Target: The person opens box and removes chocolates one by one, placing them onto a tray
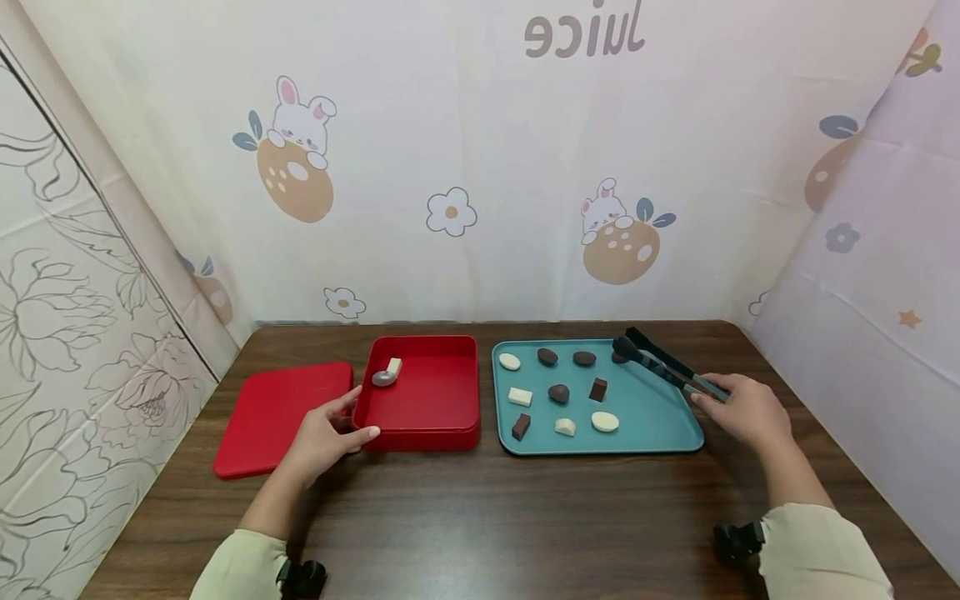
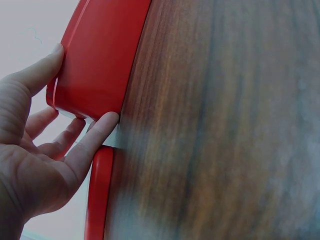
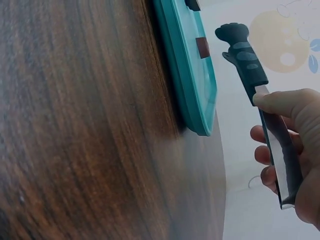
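Note:
My left hand (image 1: 324,437) holds the near left corner of a red open box (image 1: 427,392), thumb at the rim and fingers against its side. Inside the box, at the far left, lie a small cream-white block (image 1: 394,367) and a shiny grey oval piece (image 1: 383,378). With my right hand (image 1: 750,410) I grip black tongs with metal handles (image 1: 663,367) by their handle end. Their paw-shaped tips are slightly apart over the far part of a teal tray (image 1: 645,417), where they overlap a dark brown oval chocolate (image 1: 618,357).
More chocolates are spread over the tray: white ovals (image 1: 605,422), dark ovals (image 1: 558,393), white blocks (image 1: 520,397) and dark brown blocks (image 1: 597,389). A flat red lid (image 1: 277,417) lies left of the box. Behind the wooden table (image 1: 480,517) hangs a printed curtain (image 1: 510,167).

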Motion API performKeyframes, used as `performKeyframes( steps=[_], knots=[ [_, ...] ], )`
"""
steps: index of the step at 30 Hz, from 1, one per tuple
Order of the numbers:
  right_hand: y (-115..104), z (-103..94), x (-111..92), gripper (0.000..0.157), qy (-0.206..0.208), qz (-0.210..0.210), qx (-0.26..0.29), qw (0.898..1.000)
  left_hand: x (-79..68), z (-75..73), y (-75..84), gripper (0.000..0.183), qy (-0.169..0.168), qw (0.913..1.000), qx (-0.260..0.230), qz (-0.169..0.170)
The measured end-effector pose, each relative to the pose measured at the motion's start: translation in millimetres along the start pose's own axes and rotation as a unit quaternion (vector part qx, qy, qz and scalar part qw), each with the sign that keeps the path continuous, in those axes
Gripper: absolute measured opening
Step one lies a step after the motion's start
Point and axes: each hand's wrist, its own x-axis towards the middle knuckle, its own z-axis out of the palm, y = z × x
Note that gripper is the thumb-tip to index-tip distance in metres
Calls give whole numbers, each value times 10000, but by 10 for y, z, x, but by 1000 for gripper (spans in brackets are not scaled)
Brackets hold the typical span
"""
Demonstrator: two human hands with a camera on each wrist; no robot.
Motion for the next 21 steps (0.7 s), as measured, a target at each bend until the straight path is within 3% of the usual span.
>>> performKeyframes(
  steps=[10, 21],
  knots=[
    [-40, 97, -41, 48, 772, -383, 493, 9951, -1, 3, 17, 88, 26, 10000, 57, -6],
    [-275, 165, -78, 41, 959, -976, 904, 9865, -6, 1, 28, 87, 32, 10000, 80, 10]
  ],
)
